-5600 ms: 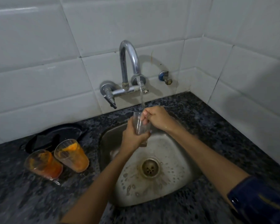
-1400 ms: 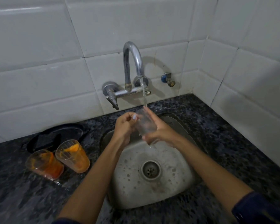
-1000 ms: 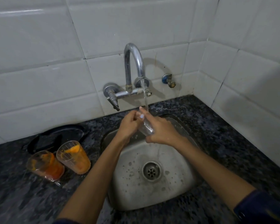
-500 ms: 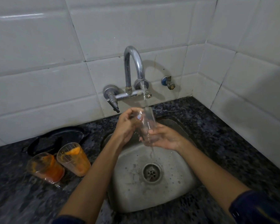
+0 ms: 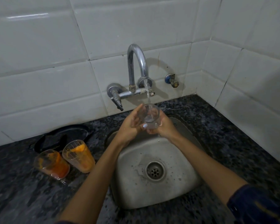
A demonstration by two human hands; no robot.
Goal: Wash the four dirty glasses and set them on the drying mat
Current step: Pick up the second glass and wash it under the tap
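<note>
So that the tap (image 5: 137, 65) stream rinsed it, both hands' fingers (image 5: 152, 131) curled around the clear glass (image 5: 149, 116) below.

No readable text, labels (or numbers) anywhere

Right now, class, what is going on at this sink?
A person is rinsing a clear drinking glass under the running chrome wall tap, over the steel sink. The left hand and right hand both grip it. Two orange-stained glasses stand unwashed on the dark speckled counter to the left. No drying mat is clearly in view.
</note>
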